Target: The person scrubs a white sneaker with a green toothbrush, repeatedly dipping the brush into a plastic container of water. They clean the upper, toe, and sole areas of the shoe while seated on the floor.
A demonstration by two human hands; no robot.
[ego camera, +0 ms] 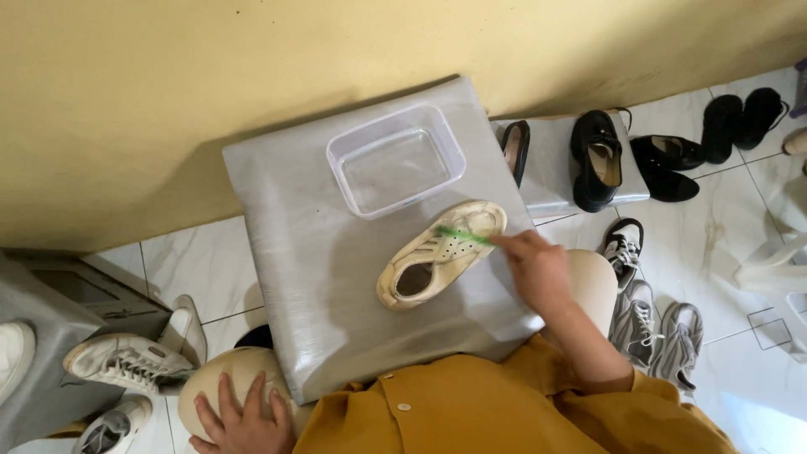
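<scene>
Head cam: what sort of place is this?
Likely a home corner used for shoe cleaning. Tiled floor against a yellow wall, with many pairs of shoes about. The right hand holds a green brush on a cream shoe beside a clear tub.

The right hand (538,269) reaches forward from the near right, its arm bare below a pushed-up mustard sleeve, elbow bent close to the body. The fingers are curled shut round a thin green handle, knuckles up, wrist nearly straight. The left hand (244,416) lies low at the near left, palm down, fingers spread and draped flat over the person's own left knee.
</scene>
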